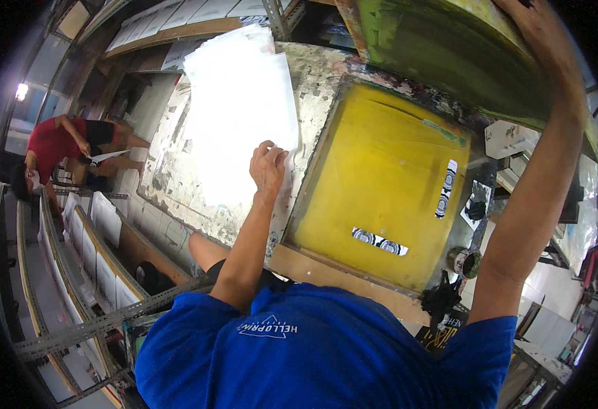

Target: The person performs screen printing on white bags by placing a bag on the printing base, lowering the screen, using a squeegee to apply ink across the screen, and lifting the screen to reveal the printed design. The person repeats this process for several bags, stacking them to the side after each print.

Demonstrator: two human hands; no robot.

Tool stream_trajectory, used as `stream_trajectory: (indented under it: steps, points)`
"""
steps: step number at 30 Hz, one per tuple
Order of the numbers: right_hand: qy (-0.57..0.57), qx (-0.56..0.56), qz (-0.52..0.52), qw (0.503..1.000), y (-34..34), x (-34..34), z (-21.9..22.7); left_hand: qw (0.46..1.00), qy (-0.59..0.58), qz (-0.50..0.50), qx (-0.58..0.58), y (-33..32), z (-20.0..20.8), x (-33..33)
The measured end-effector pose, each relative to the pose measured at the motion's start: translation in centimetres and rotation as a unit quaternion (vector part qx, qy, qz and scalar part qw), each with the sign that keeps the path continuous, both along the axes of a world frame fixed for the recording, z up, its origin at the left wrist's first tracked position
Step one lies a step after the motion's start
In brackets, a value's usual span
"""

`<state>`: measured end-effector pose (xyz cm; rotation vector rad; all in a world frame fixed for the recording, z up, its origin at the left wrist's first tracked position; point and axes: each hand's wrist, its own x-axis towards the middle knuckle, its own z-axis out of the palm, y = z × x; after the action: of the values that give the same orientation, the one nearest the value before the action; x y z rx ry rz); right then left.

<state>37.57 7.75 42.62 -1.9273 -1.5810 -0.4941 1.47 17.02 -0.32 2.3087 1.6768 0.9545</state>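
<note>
A pile of white paper sheets (pixel 241 109) lies fanned out on the paint-stained table, left of a yellow printing bed (pixel 374 184). At the pile's right edge is my left hand (pixel 268 167), its fingers curled in a pinch on a sheet of paper. My right arm reaches up to the top right, where my right hand (pixel 522 12) grips the edge of a raised green screen printing frame (pixel 442 51). The picture's edge cuts off part of that hand. Two black-and-white patterned strips (pixel 379 241) lie on the yellow bed.
Drying racks (pixel 81 252) with sheets stand at the lower left. A person in a red shirt (pixel 57 143) bends there, holding something. Right of the bed are a small can (pixel 464 262) and a black cloth (pixel 440 300). The raised frame overhangs the bed's far side.
</note>
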Motion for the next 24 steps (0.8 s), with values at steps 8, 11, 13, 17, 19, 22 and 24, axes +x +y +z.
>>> stream_trajectory:
  steps: [8,11,13,17,19,22,24]
  points:
    - [0.079,-0.038,0.091,0.992,-0.5,0.0,0.6,0.955,0.128,-0.189,-0.188,-6.6,3.9,4.2]
    - [-0.001,-0.009,0.069,0.998,-2.3,0.0,0.7,0.934,0.138,-0.297,-0.141,-7.5,0.9,7.7]
    - [0.003,-0.043,0.084,0.996,-2.1,0.1,0.4,0.926,0.152,-0.318,-0.138,-8.1,0.3,10.3]
    - [0.039,-0.011,0.072,0.997,-0.6,2.3,0.1,0.895,0.147,-0.404,-0.120,-7.4,0.2,17.1]
    - [0.019,0.015,0.073,0.997,-0.2,2.6,-0.5,0.879,0.156,-0.434,-0.123,-7.6,0.2,19.4]
    - [0.051,0.002,0.133,0.990,-1.8,1.9,-0.3,0.859,0.173,-0.464,-0.131,-8.4,0.3,20.5]
    - [0.072,-0.035,0.119,0.990,-2.1,1.0,0.5,0.857,0.169,-0.466,-0.143,-9.3,0.1,20.5]
